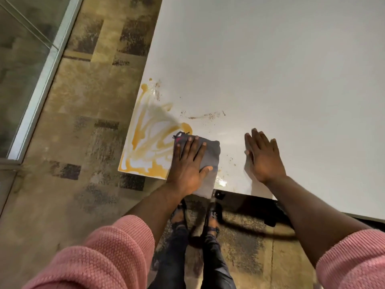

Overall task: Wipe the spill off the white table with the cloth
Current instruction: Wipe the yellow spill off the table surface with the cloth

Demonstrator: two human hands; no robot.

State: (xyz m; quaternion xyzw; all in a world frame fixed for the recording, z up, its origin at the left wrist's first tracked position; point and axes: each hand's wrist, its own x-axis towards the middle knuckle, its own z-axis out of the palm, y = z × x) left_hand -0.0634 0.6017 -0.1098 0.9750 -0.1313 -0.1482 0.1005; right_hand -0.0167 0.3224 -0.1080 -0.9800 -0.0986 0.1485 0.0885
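Note:
An orange-yellow spill (145, 140) covers the near left corner of the white table (281, 69), smeared in streaks up to the edge. A folded grey cloth (211, 155) lies flat on the table just right of the spill, its near end hanging over the front edge. My left hand (188, 163) presses flat on the cloth, fingers spread and pointing away from me. My right hand (263, 157) rests open and flat on the bare table to the right, holding nothing. Brown specks and a thin smear (205, 116) mark the table beyond the cloth.
The table's left edge runs diagonally beside patterned brown carpet (83, 132). A glass partition with a metal frame (39, 84) stands at the far left. My legs and dark shoes (214, 211) stand below the front edge, next to the table's black frame (260, 207).

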